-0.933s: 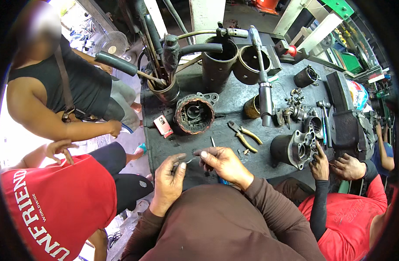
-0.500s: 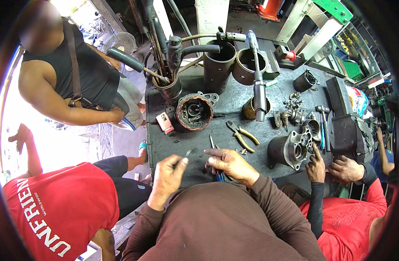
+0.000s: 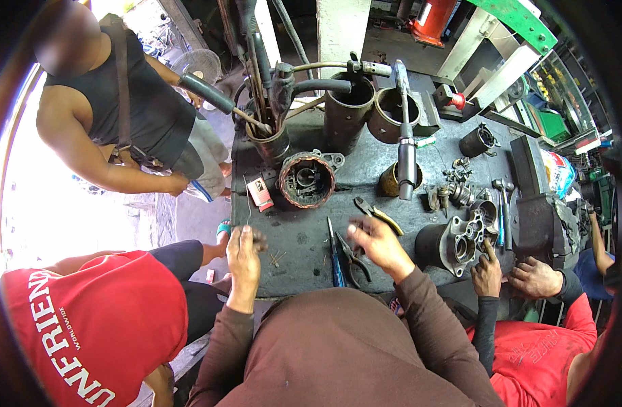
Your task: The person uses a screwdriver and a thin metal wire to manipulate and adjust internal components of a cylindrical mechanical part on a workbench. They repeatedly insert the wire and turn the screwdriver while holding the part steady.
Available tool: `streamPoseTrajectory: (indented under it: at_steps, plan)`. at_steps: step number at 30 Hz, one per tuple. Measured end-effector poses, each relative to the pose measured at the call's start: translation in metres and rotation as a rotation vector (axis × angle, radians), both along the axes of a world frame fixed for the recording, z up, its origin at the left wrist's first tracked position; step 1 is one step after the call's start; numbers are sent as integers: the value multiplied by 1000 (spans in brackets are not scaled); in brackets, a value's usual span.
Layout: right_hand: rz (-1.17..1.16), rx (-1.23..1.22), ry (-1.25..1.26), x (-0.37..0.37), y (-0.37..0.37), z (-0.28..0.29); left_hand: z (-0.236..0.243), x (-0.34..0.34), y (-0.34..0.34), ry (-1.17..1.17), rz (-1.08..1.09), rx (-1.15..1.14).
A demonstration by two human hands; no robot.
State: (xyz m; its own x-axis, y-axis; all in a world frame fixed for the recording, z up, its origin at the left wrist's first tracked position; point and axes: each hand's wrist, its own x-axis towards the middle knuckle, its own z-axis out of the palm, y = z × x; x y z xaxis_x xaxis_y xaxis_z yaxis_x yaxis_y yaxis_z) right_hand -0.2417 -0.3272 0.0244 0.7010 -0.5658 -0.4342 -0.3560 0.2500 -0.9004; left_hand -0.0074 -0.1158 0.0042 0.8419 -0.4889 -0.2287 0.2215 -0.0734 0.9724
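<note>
My left hand (image 3: 243, 252) is closed at the near left of the grey metal bench (image 3: 297, 237), pinching a thin wire (image 3: 248, 203) that stands up from the fingers. Motion blurs my right hand (image 3: 373, 239), which hovers over the bench middle with nothing clearly in it. Directly left of it lie a blue-handled screwdriver (image 3: 334, 261) and dark pliers (image 3: 356, 256). Yellow-handled pliers (image 3: 380, 217) lie just beyond its fingers. Farther back stands a round rusty motor housing (image 3: 307, 180).
A small red and white box (image 3: 260, 192) lies left of the housing. A co-worker's hands (image 3: 488, 271) touch a cast metal housing (image 3: 457, 243) at the right. Steel cylinders (image 3: 351, 108) and a hammer (image 3: 504, 203) stand beyond. People stand and sit along the bench's left side.
My hands, which met over a small piece at the bench's near edge, have drawn apart: the left went left with the wire, the right moved right and away from me.
</note>
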Motion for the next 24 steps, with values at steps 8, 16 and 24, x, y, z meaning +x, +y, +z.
streamPoseTrajectory:
  at_steps: [8,16,24]
  plan:
    - [-17,-182,-17,62,-45,-29,-24,23,-73,-130,-141,-11]
    - [47,-406,37,97,-49,-46,-27,22,-103,-113,-223,-232]
    - [-107,-317,12,111,-39,-37,-25,45,-120,-458,-152,82]
